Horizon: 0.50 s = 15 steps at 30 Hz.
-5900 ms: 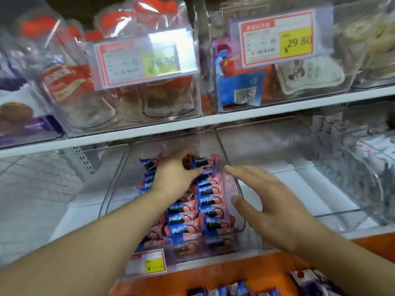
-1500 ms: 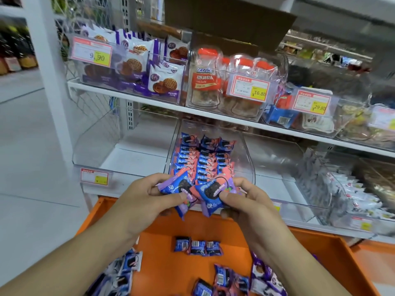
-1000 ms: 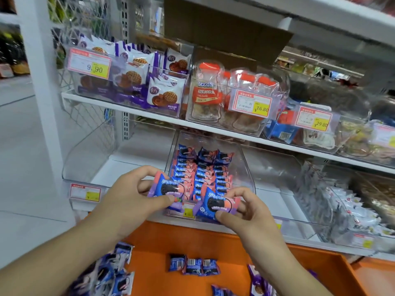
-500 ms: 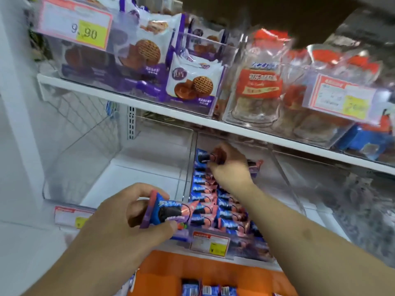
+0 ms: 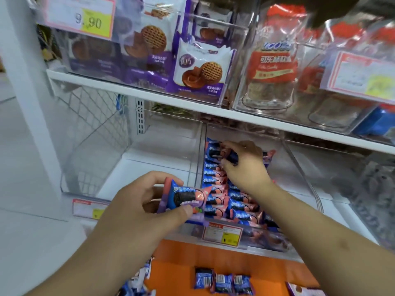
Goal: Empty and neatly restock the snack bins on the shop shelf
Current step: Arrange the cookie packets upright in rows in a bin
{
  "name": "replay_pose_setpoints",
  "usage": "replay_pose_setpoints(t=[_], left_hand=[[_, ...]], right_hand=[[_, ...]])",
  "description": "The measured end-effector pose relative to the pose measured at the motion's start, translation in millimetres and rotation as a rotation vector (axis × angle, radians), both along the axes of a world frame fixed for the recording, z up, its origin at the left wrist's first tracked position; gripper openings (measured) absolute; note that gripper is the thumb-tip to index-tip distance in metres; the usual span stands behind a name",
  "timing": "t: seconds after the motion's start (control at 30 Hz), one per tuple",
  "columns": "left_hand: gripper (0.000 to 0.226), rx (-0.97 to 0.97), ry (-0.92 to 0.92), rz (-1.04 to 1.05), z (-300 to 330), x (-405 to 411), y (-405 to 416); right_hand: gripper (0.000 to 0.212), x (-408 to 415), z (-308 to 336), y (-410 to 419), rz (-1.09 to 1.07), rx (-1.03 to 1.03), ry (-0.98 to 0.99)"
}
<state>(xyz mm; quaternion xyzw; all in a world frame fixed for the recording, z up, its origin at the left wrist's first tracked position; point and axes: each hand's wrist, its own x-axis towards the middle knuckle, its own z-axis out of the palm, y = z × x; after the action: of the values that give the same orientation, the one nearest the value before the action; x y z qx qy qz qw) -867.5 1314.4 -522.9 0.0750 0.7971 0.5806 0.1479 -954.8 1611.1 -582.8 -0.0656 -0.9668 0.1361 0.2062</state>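
— Where's the snack pack (image 5: 183, 198)?
— Pinched in the left hand (image 5: 141, 207), just in front of the clear bin (image 5: 299, 167); its long axis runs left to right.
— And the right hand (image 5: 243, 165)?
— At the bin's back, fingers curled round another pack (image 5: 213, 151), atop the rows of packs (image 5: 230, 197) lying crosswise.

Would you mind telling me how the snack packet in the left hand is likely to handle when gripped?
The snack packet probably feels light, since the left hand pinches it easily. Its glossy wrapper looks slippery. The crimped ends look floppy and may crumple.
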Motion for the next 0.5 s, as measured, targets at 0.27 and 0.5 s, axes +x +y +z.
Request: replay_pose_setpoints(t=[0.27, 0.5], left_hand=[[0.043, 0.059, 0.056, -0.058, 9.8, 16.1, 7.4], [0.061, -0.061, 0.270, -0.214, 9.9, 30.7, 24.1]], right_hand=[[0.024, 137.6, 72.0, -66.8, 0.416, -0.858, -0.172], [0.032, 156.6, 64.4, -56.8, 0.271, -0.714, -0.128]])
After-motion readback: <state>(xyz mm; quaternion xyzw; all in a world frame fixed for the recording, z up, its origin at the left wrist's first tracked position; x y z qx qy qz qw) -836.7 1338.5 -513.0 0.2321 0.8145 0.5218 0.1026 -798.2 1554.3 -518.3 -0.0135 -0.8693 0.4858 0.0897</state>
